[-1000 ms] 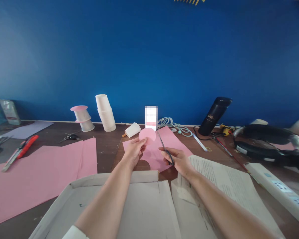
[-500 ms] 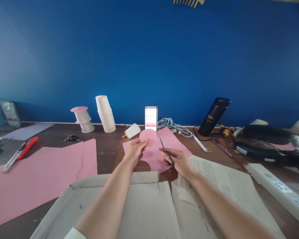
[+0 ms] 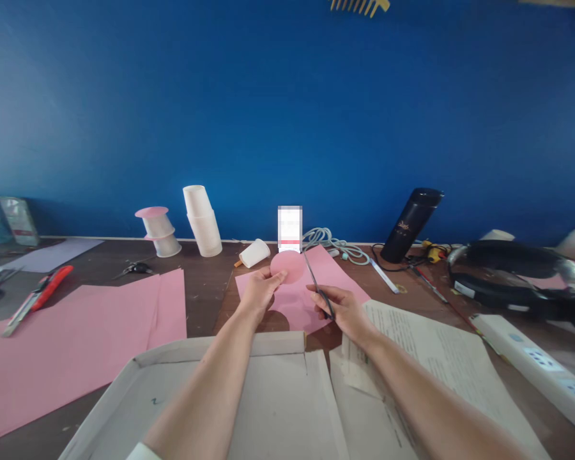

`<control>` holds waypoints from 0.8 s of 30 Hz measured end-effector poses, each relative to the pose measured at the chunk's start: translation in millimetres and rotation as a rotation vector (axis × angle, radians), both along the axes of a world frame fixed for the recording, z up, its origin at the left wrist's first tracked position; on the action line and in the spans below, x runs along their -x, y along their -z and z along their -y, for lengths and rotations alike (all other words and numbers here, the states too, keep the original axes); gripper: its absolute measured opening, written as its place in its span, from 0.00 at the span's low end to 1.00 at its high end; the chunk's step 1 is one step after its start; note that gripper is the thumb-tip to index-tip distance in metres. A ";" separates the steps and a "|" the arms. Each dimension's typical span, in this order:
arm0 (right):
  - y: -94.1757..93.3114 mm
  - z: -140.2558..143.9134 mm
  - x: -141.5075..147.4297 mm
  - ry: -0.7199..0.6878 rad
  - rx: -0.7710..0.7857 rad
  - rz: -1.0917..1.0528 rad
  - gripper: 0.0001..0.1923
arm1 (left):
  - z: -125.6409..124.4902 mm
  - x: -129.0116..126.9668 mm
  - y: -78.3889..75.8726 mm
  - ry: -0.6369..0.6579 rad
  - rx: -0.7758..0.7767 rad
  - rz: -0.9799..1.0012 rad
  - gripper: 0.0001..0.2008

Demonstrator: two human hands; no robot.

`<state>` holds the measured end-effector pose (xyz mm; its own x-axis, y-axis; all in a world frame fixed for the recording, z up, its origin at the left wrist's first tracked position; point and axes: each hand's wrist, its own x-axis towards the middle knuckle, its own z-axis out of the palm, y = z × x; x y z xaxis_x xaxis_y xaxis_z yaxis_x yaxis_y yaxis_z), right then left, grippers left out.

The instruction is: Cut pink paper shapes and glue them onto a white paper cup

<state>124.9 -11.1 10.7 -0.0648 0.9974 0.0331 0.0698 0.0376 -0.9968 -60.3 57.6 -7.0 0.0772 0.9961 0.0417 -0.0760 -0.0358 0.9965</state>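
Observation:
My left hand [image 3: 260, 289] pinches a round pink paper disc [image 3: 289, 266] by its lower left edge, holding it up above the table. My right hand [image 3: 340, 308] grips a pair of scissors [image 3: 315, 281] whose blades point up and away, just right of the disc. Under both hands lies a pink sheet [image 3: 311, 287] with a curved cut in its near edge.
A larger pink sheet [image 3: 71, 338] lies at the left with a red utility knife [image 3: 38, 297]. Stacked white cups [image 3: 202, 219], a tipped cup [image 3: 255, 252], a black flask [image 3: 411, 223], cables and a power strip [image 3: 536, 367] stand around. A flat cardboard box [image 3: 230, 402] and printed papers [image 3: 441, 364] lie near me.
The disc and my left hand have shifted slightly lower and to the right; the scissors and right hand stay almost where they were.

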 end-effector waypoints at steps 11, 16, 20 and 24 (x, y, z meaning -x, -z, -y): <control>0.8 -1.5 -2.1 0.020 0.000 0.011 0.25 | 0.0 1.3 0.5 0.021 0.024 -0.055 0.20; 0.6 -1.1 -2.3 0.020 -0.012 0.025 0.25 | 2.4 0.8 -3.6 0.024 0.035 -0.044 0.19; 1.4 -1.3 -2.4 0.025 -0.019 0.031 0.26 | 3.9 0.3 -5.8 0.011 0.050 -0.013 0.19; 1.3 -1.5 -2.1 0.028 -0.011 0.034 0.27 | 5.0 -0.3 -7.8 0.013 0.054 -0.015 0.18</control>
<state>127.1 -9.7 9.3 -0.0379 0.9984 0.0421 0.1051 0.0459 -0.9934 -60.0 52.6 0.8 0.0905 0.9958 -0.0137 -0.0616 0.0193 0.9979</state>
